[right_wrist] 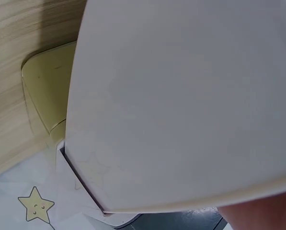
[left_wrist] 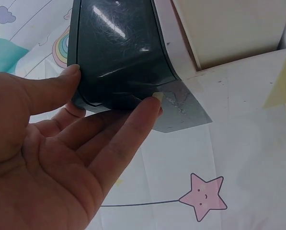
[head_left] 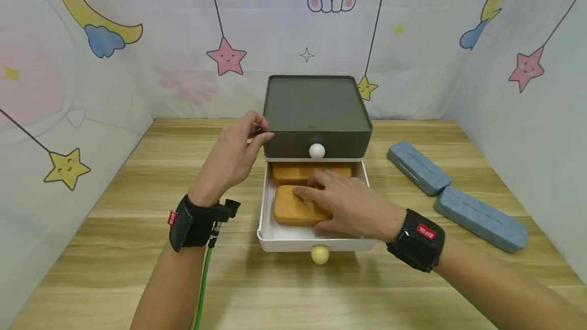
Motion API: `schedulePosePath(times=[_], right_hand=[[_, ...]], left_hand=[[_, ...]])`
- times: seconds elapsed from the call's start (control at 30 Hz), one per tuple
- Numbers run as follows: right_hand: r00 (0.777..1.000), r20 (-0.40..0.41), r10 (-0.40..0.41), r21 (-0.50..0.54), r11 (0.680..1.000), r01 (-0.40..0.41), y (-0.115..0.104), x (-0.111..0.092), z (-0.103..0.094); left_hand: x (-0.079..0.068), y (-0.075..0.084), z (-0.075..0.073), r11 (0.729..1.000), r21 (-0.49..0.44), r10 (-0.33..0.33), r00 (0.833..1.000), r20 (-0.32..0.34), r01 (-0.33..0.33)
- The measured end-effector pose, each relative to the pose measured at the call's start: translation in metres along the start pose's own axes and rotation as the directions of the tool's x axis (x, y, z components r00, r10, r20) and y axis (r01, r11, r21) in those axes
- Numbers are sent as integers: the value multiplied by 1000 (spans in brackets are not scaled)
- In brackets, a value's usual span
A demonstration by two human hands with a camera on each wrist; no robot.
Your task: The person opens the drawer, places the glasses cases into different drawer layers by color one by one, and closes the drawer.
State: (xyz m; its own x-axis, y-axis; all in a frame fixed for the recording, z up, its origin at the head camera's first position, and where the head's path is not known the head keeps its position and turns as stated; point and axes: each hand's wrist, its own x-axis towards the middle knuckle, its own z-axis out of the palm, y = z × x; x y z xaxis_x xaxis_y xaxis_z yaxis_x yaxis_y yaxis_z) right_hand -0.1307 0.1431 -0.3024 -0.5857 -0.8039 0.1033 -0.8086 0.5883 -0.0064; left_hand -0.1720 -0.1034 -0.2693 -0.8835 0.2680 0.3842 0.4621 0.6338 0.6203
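Observation:
A small drawer box with a dark grey top (head_left: 316,103) stands with its white lower drawer (head_left: 316,244) pulled out. My left hand (head_left: 234,152) grips the box's left front corner; in the left wrist view, the thumb and fingers of that hand (left_wrist: 71,148) lie on the dark casing (left_wrist: 119,52). Inside the drawer are two tan oblong cases. My right hand (head_left: 346,202) reaches over the drawer's right wall and holds the front case (head_left: 293,208), its fingers partly hiding it. Behind lies the rear case (head_left: 293,172). The right wrist view shows mostly the drawer's pale wall (right_wrist: 181,105).
Two blue oblong cases (head_left: 417,167) lie end to end on the wooden table (head_left: 114,248), right of the box. A white knob (head_left: 317,150) sits on the upper drawer and a yellow-green knob (head_left: 320,254) on the lower. A patterned cloth (head_left: 183,39) encloses the table.

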Motion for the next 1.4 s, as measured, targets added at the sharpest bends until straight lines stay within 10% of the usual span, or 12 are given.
schedulePosePath(times=[1.4], right_hand=[[983,-155,-99,74,991,112,0,-13,-3]], left_hand=[[0,-1,-1,1000,0,15,1000,9,-15]])
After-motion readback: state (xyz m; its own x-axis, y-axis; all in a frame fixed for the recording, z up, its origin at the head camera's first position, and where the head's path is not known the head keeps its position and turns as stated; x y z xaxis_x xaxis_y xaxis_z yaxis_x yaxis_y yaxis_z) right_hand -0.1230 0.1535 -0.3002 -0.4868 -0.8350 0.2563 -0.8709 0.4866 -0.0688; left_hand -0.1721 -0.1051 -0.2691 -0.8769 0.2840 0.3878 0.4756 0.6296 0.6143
